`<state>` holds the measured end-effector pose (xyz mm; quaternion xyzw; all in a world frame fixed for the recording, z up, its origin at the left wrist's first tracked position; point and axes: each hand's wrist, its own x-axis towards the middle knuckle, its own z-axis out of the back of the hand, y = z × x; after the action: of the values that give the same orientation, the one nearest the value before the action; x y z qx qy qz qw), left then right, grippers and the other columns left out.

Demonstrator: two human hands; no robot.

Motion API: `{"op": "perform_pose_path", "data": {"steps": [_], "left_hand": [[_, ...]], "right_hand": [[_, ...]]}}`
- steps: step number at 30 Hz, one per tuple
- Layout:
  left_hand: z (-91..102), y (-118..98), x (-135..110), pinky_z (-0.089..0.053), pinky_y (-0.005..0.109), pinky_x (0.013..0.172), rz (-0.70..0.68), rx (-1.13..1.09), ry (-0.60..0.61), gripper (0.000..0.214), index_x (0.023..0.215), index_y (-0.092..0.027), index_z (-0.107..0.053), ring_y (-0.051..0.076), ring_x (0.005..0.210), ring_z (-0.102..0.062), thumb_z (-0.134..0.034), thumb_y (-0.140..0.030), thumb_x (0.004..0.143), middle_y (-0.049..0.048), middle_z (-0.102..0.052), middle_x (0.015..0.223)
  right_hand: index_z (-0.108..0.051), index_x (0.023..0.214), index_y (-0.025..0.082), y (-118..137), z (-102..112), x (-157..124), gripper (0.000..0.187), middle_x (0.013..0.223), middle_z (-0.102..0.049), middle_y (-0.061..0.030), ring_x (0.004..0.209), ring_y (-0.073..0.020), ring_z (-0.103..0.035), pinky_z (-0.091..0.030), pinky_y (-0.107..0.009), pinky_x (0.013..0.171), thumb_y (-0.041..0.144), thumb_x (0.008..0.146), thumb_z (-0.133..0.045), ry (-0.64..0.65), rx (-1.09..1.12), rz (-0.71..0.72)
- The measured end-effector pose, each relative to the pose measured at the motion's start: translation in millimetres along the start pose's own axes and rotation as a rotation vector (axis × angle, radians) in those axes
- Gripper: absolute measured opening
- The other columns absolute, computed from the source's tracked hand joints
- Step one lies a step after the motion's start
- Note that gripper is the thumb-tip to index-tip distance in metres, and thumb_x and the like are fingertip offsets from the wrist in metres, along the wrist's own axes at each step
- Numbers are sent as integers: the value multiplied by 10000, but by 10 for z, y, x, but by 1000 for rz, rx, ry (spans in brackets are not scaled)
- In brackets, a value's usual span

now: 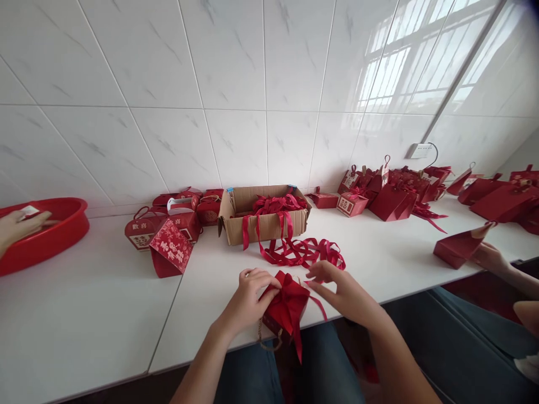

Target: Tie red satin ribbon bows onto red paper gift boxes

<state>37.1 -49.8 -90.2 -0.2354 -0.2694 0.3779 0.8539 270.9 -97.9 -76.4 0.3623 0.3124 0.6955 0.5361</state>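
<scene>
A small red gift box point(275, 324) with a red ribbon bow point(290, 297) on top stands at the table's front edge, just before me. A twisted cord handle point(269, 343) hangs off its near side, and one ribbon tail drops past the edge. My left hand point(252, 294) is closed at the bow's left side, thumb and forefinger pinching the ribbon. To the right of the box, my right hand point(343, 292) is open, thumb and fingers apart, close to a ribbon tail point(319, 307). Loose red ribbon point(301, 252) lies tangled behind the box.
A cardboard box point(265, 230) of red ribbon stands by the wall. Red gift boxes point(170, 247) are grouped at left, with more red boxes point(391, 199) at right. Far left, another person's hand point(21, 227) reaches over a red basin point(63, 233); at right, a co-worker's hand point(490, 258) touches a box.
</scene>
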Motion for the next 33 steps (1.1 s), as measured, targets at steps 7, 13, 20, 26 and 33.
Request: {"op": "perform_pose_path", "data": {"steps": [7,13,20,26,33], "left_hand": [[149,-106,121,-287,389,966,-67,60,121,132,836,-250,-613,167,906,-603,-528,-148,845,-41,-695,874],[217,-76,198,-305,402,961,-98,83,188,158,821,-268,-637,195,889,-607,-519,-163,829,-25,-688,841],[275,-16,259,-377,387,910,-106,78,184,187,790,-295,-693,224,906,-598,-558,-166,801,-15,-706,808],[303,50,276,-437,376,881,-47,64,190,108,813,-285,-680,255,1018,-557,-580,-243,817,21,-690,909],[261,94,287,-376,452,1046,-82,-34,355,40,763,-245,-613,269,1313,-402,-648,-256,779,48,-514,1361]], "right_hand": [[-600,1079,187,16,-196,387,261,910,-683,-44,736,-148,-621,-500,-267,653,216,820,-607,149,87,67],[-659,994,206,17,-185,331,269,905,-635,-45,812,-156,-580,-487,-281,727,77,877,-454,189,-94,400],[-714,1106,279,-145,-236,267,354,907,-526,-63,792,-155,-523,-494,-273,690,115,903,-475,251,-265,584],[-714,1112,290,-164,-277,227,358,887,-460,-52,782,-157,-477,-474,-261,665,99,884,-514,230,-333,603],[-707,1122,287,-205,-276,220,468,903,-442,-54,835,-169,-471,-485,-281,717,1,836,-472,244,-318,598]]}}
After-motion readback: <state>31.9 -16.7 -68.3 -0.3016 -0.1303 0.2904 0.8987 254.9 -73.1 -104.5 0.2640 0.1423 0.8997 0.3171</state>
